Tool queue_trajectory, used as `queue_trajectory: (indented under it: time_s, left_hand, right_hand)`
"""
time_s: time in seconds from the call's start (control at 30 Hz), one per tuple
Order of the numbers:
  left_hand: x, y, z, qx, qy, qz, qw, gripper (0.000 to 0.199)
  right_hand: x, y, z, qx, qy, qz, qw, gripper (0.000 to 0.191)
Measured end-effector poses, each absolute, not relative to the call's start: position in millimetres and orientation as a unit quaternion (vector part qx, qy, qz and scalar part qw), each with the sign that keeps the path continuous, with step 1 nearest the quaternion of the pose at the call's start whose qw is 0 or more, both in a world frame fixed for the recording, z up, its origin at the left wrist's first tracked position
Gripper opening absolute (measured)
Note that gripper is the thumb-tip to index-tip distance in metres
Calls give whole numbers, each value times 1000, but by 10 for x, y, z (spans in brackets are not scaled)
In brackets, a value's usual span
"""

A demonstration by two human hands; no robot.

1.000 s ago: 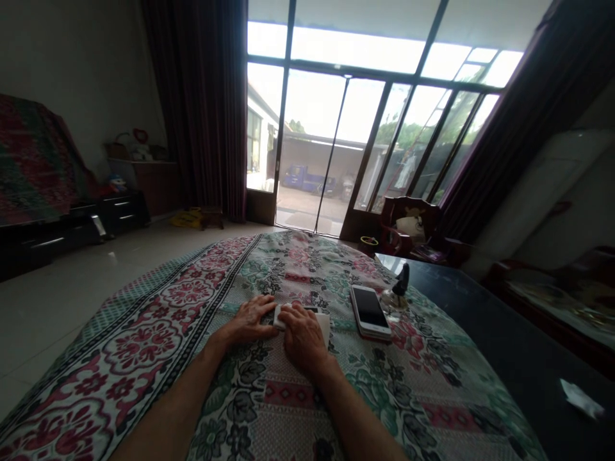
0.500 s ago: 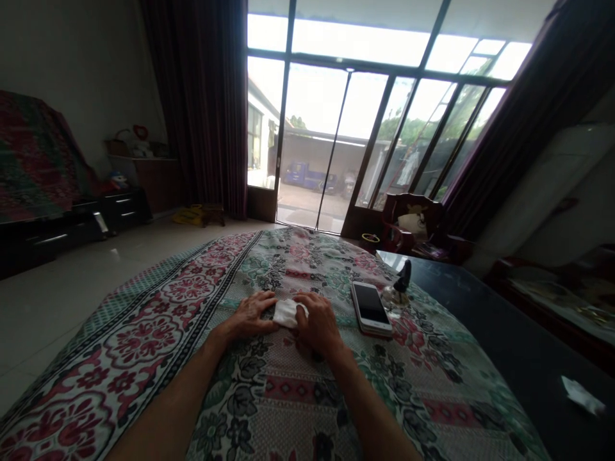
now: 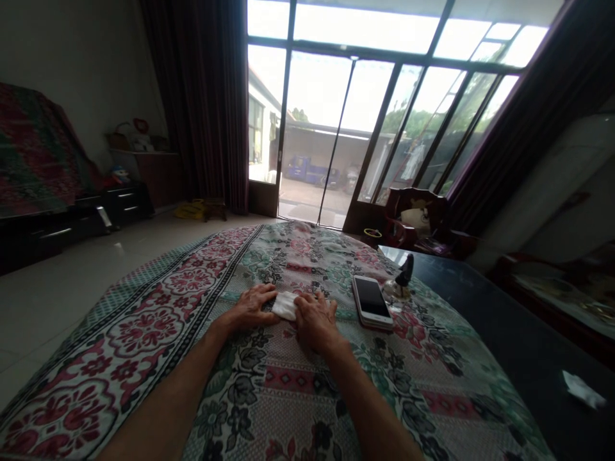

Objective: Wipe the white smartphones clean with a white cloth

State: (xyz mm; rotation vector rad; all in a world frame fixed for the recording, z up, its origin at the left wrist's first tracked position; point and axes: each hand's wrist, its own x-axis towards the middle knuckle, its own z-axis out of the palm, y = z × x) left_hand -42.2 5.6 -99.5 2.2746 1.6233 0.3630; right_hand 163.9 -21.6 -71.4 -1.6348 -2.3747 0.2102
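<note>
White cloth on floral bedspread, between left hand and right hand, both palm down, close together and touching it. Cloth's right end hidden under right hand; grip or flat press impossible to tell. Phone just beside right hand, screen dark.

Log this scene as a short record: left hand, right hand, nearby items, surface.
left hand: lying on the cover, fingers against the left edge of a white tissue
right hand: against the tissue's right edge
nearby items: smartphone, screen up, right of the right hand; glass bottle, dark top, just beyond it
surface: floral bedspread
</note>
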Motion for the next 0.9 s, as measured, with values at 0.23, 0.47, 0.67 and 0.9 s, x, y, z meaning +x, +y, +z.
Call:
queue_trajectory:
  time_s: [0.23,0.47,0.67,0.9]
  left_hand:
    - [-442,62,-1010,806,550,145,165,71]
    - [-460,100,-1109,803,547,176,155,72]
    - [-433,88,-1094,802,556,165,143,74]
    - [-380,37,-986,785,579,149,164,71]
  right_hand:
    - [1668,-41,-695,-498,-853,7,157,30]
    - [1608,-171,-652,-443,-875,40,189,37]
    - [1588,-306,-868,-459,-875,12,151,45]
    - [1567,-246,-804,-444,-887,37,121,45]
